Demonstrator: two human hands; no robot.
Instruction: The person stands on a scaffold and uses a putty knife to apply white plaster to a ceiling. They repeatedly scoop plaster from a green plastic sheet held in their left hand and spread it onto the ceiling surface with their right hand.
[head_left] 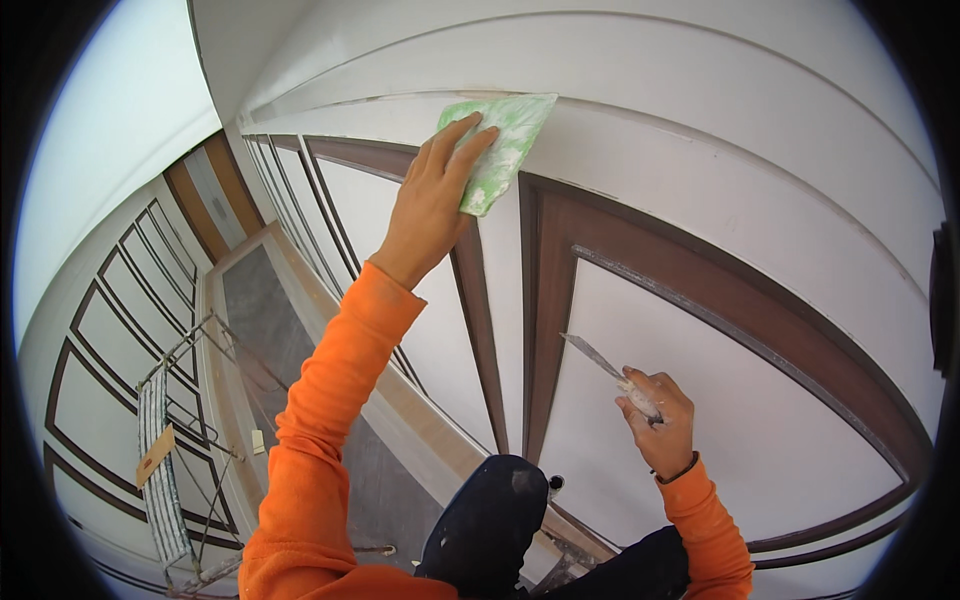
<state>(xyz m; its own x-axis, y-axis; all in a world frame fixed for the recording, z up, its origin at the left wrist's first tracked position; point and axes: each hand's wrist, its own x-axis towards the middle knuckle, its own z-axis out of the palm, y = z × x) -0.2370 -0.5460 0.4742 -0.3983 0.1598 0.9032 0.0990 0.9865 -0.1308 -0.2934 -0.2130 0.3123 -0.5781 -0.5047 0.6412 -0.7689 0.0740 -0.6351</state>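
My left hand (432, 190) is raised, gripping a thin green plate (512, 130) smeared with white filler. Its fingers lie over the plate's face and the thumb is hidden. The plate is up by the white wall band (640, 140) above the brown-framed panels; whether it touches the wall I cannot tell. Lower and to the right, my right hand (662, 415) is closed round the handle of a putty knife (598, 354). The blade points up and left, in front of a white panel (700, 370). White residue covers part of the handle.
Brown frame mouldings (650, 235) edge the wall panels. Far below, a grey floor strip (265, 300) runs along a corridor toward a brown door (213, 195). A metal scaffold (160, 480) stands at the lower left. My dark-trousered knee (490, 520) is at the bottom.
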